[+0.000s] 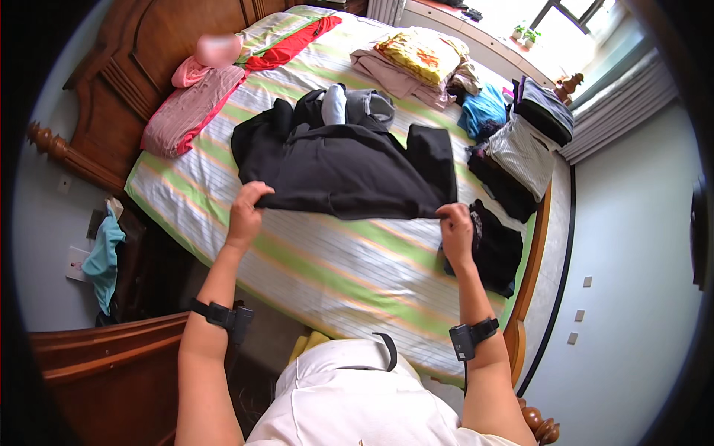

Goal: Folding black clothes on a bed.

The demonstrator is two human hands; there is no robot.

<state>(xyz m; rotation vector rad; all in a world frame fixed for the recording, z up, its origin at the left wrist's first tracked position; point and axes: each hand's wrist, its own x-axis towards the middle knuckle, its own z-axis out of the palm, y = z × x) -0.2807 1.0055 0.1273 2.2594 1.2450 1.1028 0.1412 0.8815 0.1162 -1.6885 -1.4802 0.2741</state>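
Note:
A black garment (357,173) lies spread across the striped bed sheet (334,267), with its near edge pulled out between my hands. My left hand (248,209) pinches that edge at its left corner. At the right corner, my right hand (457,226) is closed on the same edge. Folded parts of the garment stick up at its far left and right. Just beyond it sit a rolled grey garment (371,106) and a light blue-white cloth roll (333,105); their lower parts are hidden by the black cloth.
Folded black clothing (496,251) lies right of my right hand, below a stack with a grey striped garment (524,150). Yellow folded bedding (421,56) is at the far side. A pink pillow (195,111) rests by the wooden headboard (150,50). A wooden footboard (535,240) borders the bed's right side.

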